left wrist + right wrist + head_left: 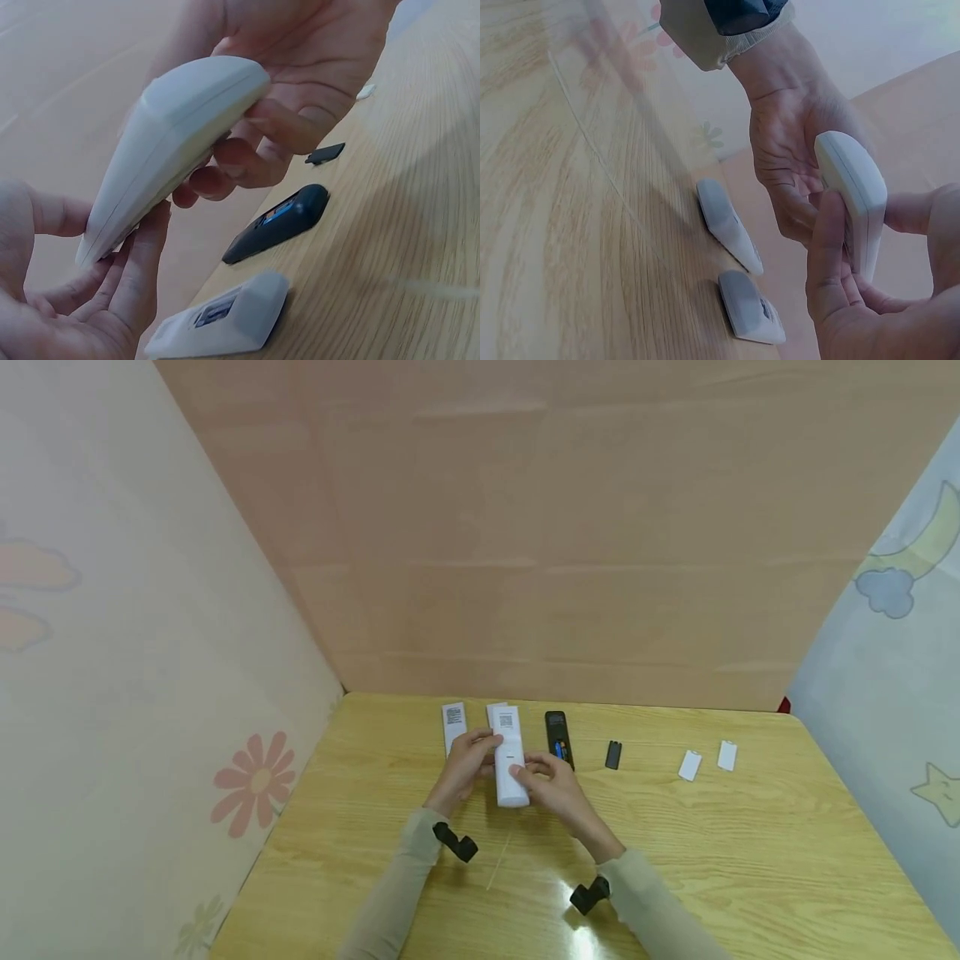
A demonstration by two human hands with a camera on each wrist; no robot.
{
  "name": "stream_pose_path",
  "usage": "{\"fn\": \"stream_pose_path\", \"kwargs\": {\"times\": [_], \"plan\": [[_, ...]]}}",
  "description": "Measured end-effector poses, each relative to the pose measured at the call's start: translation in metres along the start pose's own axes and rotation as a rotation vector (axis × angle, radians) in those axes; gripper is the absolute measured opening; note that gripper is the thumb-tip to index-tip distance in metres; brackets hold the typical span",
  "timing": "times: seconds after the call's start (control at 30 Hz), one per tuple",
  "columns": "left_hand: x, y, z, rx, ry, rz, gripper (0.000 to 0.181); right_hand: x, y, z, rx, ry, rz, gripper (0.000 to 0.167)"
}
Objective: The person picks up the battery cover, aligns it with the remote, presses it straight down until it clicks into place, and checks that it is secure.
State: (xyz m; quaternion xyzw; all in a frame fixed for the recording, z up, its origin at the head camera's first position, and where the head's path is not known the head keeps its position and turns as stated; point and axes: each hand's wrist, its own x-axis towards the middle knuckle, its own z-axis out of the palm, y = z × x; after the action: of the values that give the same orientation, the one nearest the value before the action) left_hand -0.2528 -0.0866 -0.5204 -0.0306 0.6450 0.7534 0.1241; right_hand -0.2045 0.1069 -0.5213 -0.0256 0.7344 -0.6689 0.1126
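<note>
A white remote (512, 743) is held back side up above the table, a printed code near its far end. My left hand (463, 767) grips its left side, around the farther part. On the right side, my right hand (555, 787) holds it nearer the close end, thumb on the back. In the left wrist view the white remote (157, 135) is tilted between left hand (90, 285) and right hand (292, 90). The right wrist view shows the remote (859, 187) pinched by my right hand (885, 292), with my left hand (802, 142) beyond.
Two white remotes (453, 718) (491, 708) lie at the table's back, one partly behind the held remote. A black remote (557, 727) has its battery compartment uncovered, blue inside. Farther right lie a small black cover (613, 755) and two white covers (690, 765) (727, 756).
</note>
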Motion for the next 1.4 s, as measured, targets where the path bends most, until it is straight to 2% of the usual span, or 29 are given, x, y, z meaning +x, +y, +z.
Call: {"fn": "stream_pose_path", "kwargs": {"times": [0.23, 0.47, 0.63, 0.93, 1.3, 1.4], "plan": [[-0.001, 0.003, -0.012, 0.011, 0.058, -0.001, 0.044, -0.002, 0.000, 0.006, 0.001, -0.063, -0.027, 0.055], [-0.002, 0.000, -0.023, 0.035, 0.101, -0.006, 0.050, -0.004, 0.000, 0.013, 0.003, -0.105, -0.053, 0.058], [-0.004, 0.000, -0.032, 0.023, 0.107, 0.015, 0.050, -0.003, 0.001, 0.019, 0.030, -0.147, -0.069, 0.063], [-0.009, 0.006, -0.049, 0.017, 0.111, 0.009, 0.053, 0.002, 0.000, 0.035, 0.022, -0.155, -0.096, 0.063], [-0.018, 0.017, -0.075, 0.089, 0.071, 0.036, 0.052, 0.007, -0.005, 0.057, 0.034, -0.147, -0.118, 0.058], [-0.018, 0.019, -0.081, 0.102, 0.081, 0.037, 0.050, 0.007, -0.007, 0.064, 0.042, -0.140, -0.123, 0.058]]}}
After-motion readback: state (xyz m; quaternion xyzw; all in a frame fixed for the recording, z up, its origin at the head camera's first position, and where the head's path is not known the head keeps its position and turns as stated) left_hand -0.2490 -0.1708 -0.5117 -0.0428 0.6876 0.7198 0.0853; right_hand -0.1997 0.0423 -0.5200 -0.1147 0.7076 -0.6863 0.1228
